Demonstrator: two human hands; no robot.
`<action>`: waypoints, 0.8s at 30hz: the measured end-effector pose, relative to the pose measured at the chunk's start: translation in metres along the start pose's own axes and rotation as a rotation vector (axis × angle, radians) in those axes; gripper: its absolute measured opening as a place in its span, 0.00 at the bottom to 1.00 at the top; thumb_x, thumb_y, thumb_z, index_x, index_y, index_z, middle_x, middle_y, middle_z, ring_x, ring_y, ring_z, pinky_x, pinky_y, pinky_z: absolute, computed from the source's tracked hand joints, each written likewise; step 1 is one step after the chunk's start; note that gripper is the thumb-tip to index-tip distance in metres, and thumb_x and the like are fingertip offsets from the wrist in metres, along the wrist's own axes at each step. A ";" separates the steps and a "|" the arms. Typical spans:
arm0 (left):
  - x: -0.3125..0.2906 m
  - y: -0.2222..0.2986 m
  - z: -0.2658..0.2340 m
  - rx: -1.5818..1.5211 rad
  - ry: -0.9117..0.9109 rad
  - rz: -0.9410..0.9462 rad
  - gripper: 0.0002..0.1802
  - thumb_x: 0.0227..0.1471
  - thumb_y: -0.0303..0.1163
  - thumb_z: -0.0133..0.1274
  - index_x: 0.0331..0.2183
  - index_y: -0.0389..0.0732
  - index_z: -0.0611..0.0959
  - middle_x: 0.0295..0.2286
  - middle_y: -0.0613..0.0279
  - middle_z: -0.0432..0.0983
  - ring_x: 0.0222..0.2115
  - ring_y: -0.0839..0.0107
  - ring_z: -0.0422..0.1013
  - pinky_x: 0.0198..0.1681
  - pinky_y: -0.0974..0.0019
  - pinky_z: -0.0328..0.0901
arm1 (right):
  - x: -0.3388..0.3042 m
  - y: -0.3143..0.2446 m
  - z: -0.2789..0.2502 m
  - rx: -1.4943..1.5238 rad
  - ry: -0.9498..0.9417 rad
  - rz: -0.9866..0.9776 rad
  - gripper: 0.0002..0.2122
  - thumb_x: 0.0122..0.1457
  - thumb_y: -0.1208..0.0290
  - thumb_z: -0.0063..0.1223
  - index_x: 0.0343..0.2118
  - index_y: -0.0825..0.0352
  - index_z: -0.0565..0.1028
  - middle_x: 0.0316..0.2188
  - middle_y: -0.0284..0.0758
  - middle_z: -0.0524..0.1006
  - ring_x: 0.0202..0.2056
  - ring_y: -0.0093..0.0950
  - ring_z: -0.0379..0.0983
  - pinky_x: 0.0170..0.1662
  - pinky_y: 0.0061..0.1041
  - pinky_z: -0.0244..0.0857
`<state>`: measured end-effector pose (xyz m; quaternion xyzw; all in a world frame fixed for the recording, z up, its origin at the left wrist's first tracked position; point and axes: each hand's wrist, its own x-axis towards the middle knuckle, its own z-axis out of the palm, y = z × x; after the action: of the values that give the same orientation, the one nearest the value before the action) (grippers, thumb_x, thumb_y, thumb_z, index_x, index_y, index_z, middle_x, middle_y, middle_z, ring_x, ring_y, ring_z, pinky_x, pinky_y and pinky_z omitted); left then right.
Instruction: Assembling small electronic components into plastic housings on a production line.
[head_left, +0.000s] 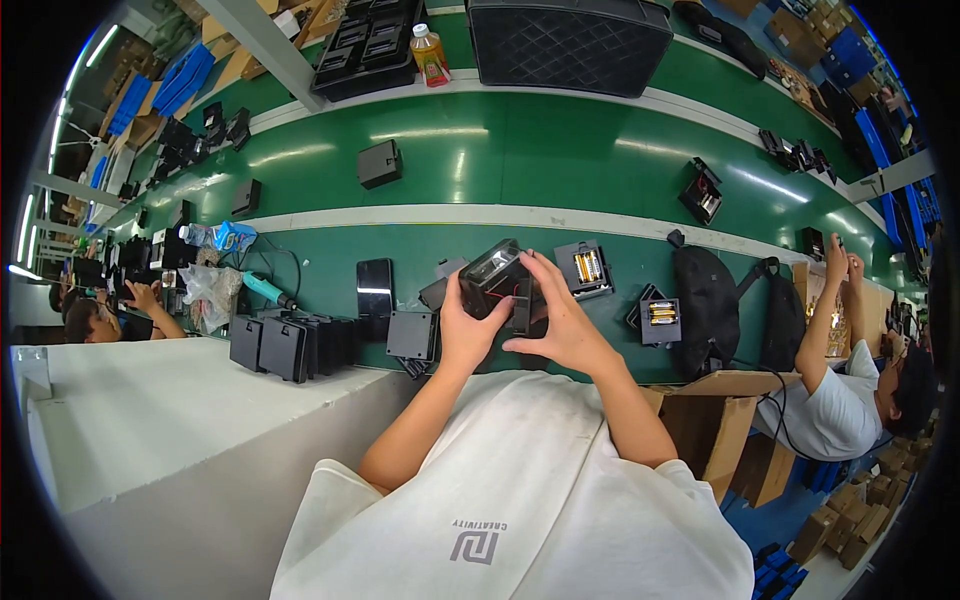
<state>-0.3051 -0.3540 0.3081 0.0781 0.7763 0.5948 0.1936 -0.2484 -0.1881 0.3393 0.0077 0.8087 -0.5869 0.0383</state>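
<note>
Over the near edge of the green bench, my left hand point(468, 332) grips a black plastic housing point(492, 270) with a clear window on top and a thin red wire at its open side. My right hand point(568, 328) is closed round a dark part point(533, 312) of the same unit, held against the housing. Just right lies an open battery holder point(586, 268) with several orange cells, and farther right another loaded battery holder point(660, 316). Left of my hands rest a black square box point(412, 336) and a black smartphone point(375, 292).
Black boxes point(285, 348) stand in a row at left, near a teal electric screwdriver point(268, 290) and a plastic bag point(212, 295). A black backpack point(706, 310) and an open carton point(700, 420) are at right. Beyond the white rail point(440, 217) is a belt with black units. Co-workers sit either side.
</note>
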 end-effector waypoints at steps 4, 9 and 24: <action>-0.004 -0.001 0.000 -0.514 -0.161 -0.007 0.27 0.54 0.25 0.52 0.55 0.37 0.64 0.47 0.52 0.70 0.43 0.65 0.69 0.47 0.66 0.64 | -0.003 0.006 0.003 -0.193 0.095 0.009 0.51 0.39 0.70 0.72 0.66 0.58 0.50 0.64 0.43 0.49 0.58 0.40 0.60 0.50 0.33 0.67; -0.016 -0.005 0.020 -0.448 -0.092 0.053 0.25 0.53 0.26 0.53 0.53 0.36 0.68 0.43 0.54 0.73 0.40 0.67 0.70 0.44 0.68 0.65 | -0.002 -0.011 0.009 -0.517 0.034 0.120 0.50 0.40 0.67 0.71 0.65 0.61 0.48 0.61 0.44 0.53 0.54 0.39 0.63 0.50 0.32 0.66; -0.045 -0.031 -0.029 -0.616 -0.052 -0.305 0.18 0.56 0.27 0.50 0.48 0.34 0.70 0.42 0.51 0.73 0.39 0.65 0.73 0.43 0.62 0.71 | 0.023 0.053 0.036 0.367 -0.020 0.258 0.18 0.54 0.69 0.57 0.48 0.68 0.72 0.44 0.38 0.74 0.37 0.28 0.71 0.43 0.23 0.64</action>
<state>-0.2726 -0.4045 0.2945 -0.0860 0.5578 0.7633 0.3144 -0.2664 -0.2069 0.2763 0.1120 0.6803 -0.7145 0.1188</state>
